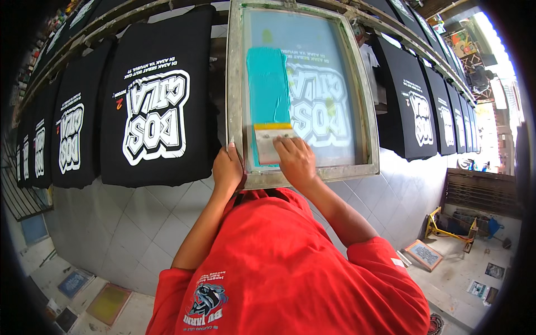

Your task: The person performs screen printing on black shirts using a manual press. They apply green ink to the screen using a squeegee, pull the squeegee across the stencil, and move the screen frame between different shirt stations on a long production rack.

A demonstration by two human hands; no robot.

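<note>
A screen-printing frame (366, 111) with a worn rim and pale mesh lies in front of me over a black shirt, whose white lettering shows faintly through the mesh. My left hand (227, 167) grips the frame's near left side, thumb on the rim; the other fingers are partly hidden. On the mesh's left half spreads a thick band of teal ink (267, 78). My right hand (296, 158) is closed over the right part of a squeegee (267, 149) with a pale holder and yellow blade. The squeegee rests on the mesh at the near end of the ink band.
Black shirts with white printed lettering hang over boards in a row, to the left (162, 106) and right (403, 100) of the frame. Rails (151, 11) run behind them. Below is a tiled floor (151, 223). More frames (109, 304) lie at lower left; a yellow metal stand (446, 230) is at right.
</note>
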